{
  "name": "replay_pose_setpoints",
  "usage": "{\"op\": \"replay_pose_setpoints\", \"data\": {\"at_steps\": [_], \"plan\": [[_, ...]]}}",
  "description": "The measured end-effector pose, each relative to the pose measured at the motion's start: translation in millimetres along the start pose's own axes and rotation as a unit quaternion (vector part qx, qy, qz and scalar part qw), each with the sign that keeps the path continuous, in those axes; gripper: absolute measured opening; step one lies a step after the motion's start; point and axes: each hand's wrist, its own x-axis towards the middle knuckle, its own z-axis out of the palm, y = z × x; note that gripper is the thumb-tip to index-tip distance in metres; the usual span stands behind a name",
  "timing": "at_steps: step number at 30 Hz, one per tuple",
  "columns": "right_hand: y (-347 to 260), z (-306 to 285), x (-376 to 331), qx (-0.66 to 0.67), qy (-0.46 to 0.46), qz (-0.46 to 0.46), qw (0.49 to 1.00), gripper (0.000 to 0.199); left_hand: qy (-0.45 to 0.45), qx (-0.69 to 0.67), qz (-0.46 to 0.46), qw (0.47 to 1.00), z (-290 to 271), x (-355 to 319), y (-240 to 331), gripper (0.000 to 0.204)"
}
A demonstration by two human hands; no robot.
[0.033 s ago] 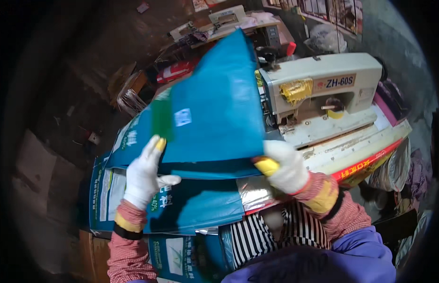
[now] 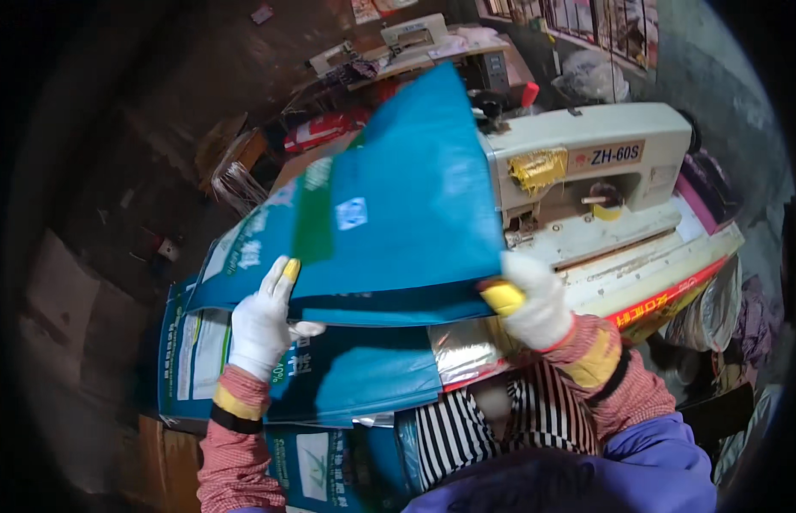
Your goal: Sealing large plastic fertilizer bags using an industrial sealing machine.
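both gloved hands raised, left hand (image 2: 263, 323) and right hand (image 2: 535, 299) each pinching shut, forearms angled up from below

Dim left side, brighter centre and right, soft motion blur, heavy fisheye bending and dark vignette.

1. Lifted bag (image 2: 398, 197) sits between left hand (image 2: 265, 321) and right hand (image 2: 535, 299).
2. Sewing machine (image 2: 586, 171) is right behind it, on the table (image 2: 672, 265).
3. Bag stack (image 2: 347, 376) lies underneath, at the table's left edge.
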Motion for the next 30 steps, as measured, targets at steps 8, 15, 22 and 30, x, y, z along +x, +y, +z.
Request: {"op": "replay_pose_setpoints", "data": {"at_steps": [8, 15, 22, 30], "plan": [[37, -22, -35, 0.057, -0.012, 0.132, 0.99, 0.029, -0.07, 0.121, -0.168, 0.976, 105, -61, -87, 0.029], [-31, 85, -98, 0.057, -0.339, 0.139, 0.929, 0.028, -0.16, -0.006, -0.38, 0.911, 149, -179, -159, 0.027], [-4, 77, -86, 0.047, -0.502, 0.004, 0.864, 0.028, -0.072, -0.04, -0.488, 0.869, 77, -291, -145, 0.043], [107, 135, -57, -0.376, -0.43, 0.115, 0.813, 0.024, 0.185, -0.32, -0.539, 0.757, 107, -304, 120, 0.072]]}}
